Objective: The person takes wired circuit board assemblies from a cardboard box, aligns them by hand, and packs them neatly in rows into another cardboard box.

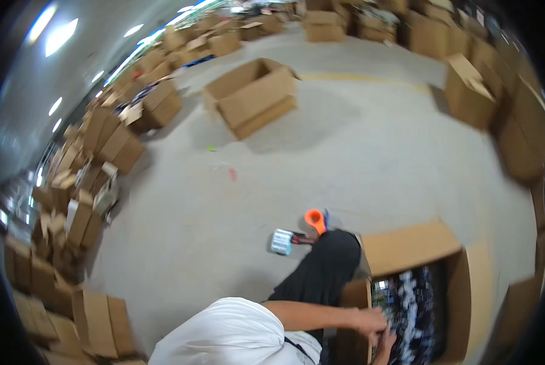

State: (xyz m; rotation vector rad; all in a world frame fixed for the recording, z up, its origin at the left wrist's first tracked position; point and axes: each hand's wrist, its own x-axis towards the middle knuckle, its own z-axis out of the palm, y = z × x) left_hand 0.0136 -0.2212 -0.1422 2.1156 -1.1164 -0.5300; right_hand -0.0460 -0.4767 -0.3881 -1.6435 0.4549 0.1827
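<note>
An open cardboard box (469,298) stands close at my lower right with its flaps folded out. Packed inside are dark, shiny goods (427,316) with whitish streaks through them, too blurred to name. My left hand (369,320) reaches across to the box's near left edge, fingers curled in. Close against it is my right hand (386,345), only partly in view, with its fingers bent toward the left one. Both hands meet over the side of the goods. Whatever lies between the fingers is too small and blurred to make out.
On the floor past my knee lie an orange ring-shaped tool (315,219) and a pale block-like item (281,241) with a dark handle. A large open carton (254,100) stands farther ahead. Piled cartons (119,146) line the left, and more boxes (470,97) line the right.
</note>
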